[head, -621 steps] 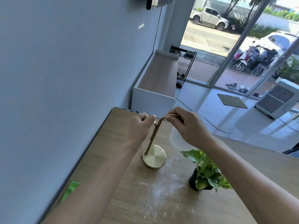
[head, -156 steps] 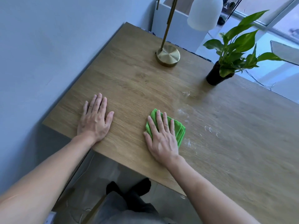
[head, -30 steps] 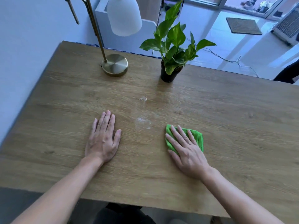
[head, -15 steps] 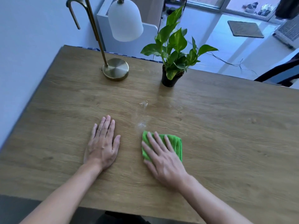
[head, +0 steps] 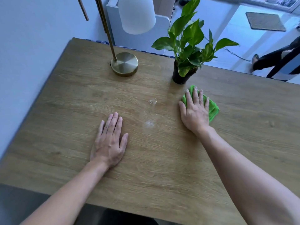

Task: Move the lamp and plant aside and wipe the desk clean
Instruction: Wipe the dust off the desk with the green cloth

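Note:
A brass lamp point(head: 124, 64) with a white shade stands at the back of the wooden desk point(head: 68, 120), and a potted plant point(head: 186, 51) in a black pot stands to its right. My right hand point(head: 194, 112) presses flat on a green cloth point(head: 212, 109) just in front of the pot. Palm down on the bare wood, fingers spread, lies my left hand point(head: 110, 142), holding nothing. Two whitish dust smears point(head: 150, 123) remain between the hands.
A blue-grey wall point(head: 32, 46) runs along the desk's left side. Behind the desk stands a white cabinet point(head: 162, 18). On the floor at the far right lie a doormat point(head: 264, 21) and a cable; a person's legs point(head: 276, 62) pass there.
My right hand has slid the green cloth to the right and away from me, up to the plant pot. The left hand stays flat in place. The view has tilted closer.

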